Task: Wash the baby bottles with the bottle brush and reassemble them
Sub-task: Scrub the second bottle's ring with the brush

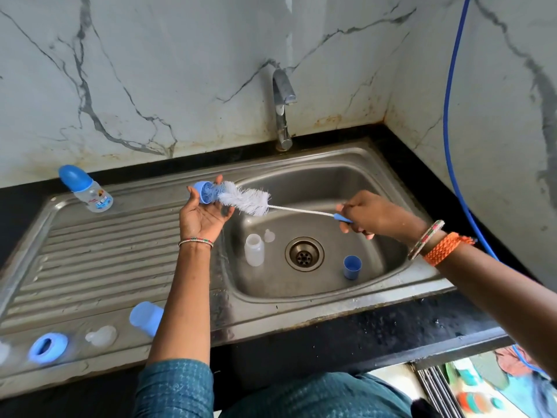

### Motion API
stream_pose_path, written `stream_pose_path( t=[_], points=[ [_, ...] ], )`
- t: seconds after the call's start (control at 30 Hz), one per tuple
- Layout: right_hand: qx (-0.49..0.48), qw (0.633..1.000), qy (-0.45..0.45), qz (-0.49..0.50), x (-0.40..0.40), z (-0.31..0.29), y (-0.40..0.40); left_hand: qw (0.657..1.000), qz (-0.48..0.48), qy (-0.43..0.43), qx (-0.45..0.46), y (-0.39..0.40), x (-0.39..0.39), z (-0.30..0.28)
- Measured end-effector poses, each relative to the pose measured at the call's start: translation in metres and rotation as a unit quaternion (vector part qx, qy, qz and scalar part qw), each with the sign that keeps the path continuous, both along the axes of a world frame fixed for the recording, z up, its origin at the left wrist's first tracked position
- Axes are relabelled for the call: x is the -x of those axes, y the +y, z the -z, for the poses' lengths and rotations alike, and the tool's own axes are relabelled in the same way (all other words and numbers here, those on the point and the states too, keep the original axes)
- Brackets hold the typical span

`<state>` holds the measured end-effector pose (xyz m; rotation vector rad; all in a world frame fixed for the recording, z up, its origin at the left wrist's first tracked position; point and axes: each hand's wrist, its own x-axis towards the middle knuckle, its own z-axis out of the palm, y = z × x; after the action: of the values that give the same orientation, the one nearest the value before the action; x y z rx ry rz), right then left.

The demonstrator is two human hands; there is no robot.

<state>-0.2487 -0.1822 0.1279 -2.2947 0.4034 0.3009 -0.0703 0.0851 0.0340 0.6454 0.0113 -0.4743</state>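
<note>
1. The sink lies under and between both hands. In its basin, below the right hand, stand a bare clear bottle body, a small teat beside it, and a blue cap on the far side of the drain. These look unfinished, though I cannot tell whether any has been scrubbed.
2. An assembled bottle stands on the drainboard, well out past the left hand. It is either finished or not yet opened; I cannot tell which.
3. The bottle brush spans the gap between the hands. The right hand grips its blue handle, and the bristle tip sits in the small blue cup-shaped part held by the left-hand fingers.
4. Nearer the body, beside the left forearm, lie a blue cap, a teat and a blue ring, all apart.
5. Judged so: washing is mid-course, and reassembly remains.
</note>
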Motion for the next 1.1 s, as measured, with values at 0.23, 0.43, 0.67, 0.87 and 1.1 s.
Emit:
stream_pose_path(
  t=[0.23,0.43,0.67,0.87,1.1],
  points=[
    [0.254,0.948,-0.19,0.013,0.006,0.004,0.006,1.0,-0.014,-0.008,0.0,-0.002,0.002,0.002],
    [0.066,0.997,0.019,-0.033,0.002,-0.001,0.001,1.0,-0.026,-0.005,0.007,-0.004,0.007,-0.005],
    [0.258,0.943,-0.206,0.037,0.002,0.006,0.0,0.999,0.011,-0.037,-0.028,0.002,0.008,-0.005],
    [0.176,0.978,-0.108,-0.036,0.004,0.01,0.001,0.998,-0.046,0.047,-0.001,-0.001,0.008,-0.003],
    [0.35,0.881,-0.318,-0.027,0.005,0.025,0.006,0.985,-0.106,0.121,-0.063,-0.007,0.002,0.006]
  ],
)
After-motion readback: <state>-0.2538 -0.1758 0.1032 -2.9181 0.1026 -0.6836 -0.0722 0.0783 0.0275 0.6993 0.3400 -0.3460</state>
